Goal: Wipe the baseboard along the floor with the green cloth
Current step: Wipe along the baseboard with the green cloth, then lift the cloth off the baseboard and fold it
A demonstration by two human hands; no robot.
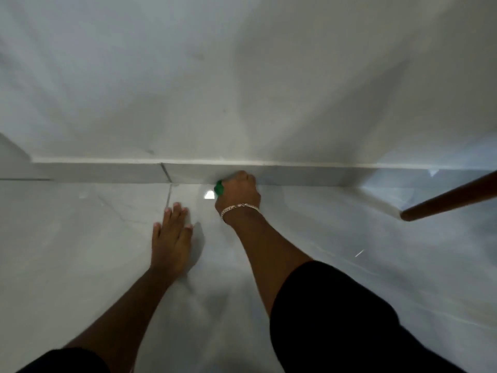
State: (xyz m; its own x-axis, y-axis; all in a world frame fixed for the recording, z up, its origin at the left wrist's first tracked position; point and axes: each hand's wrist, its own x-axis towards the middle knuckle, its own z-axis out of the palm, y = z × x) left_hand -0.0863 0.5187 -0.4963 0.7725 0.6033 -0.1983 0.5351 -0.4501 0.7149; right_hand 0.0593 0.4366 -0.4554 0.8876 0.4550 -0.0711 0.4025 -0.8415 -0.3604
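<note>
Both forearms are bare. A black sleeve [330, 313] covers the right upper arm at the lower right of the frame, and a second black sleeve [64, 362] shows at the lower left. A silver chain bracelet [238, 208] circles the right wrist.

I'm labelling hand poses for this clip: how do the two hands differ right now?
The left hand lies flat and open on the floor tiles, holding nothing; the right hand is fisted around the green cloth, against the baseboard. Only the right wrist wears a chain bracelet. Both are bare.
</note>
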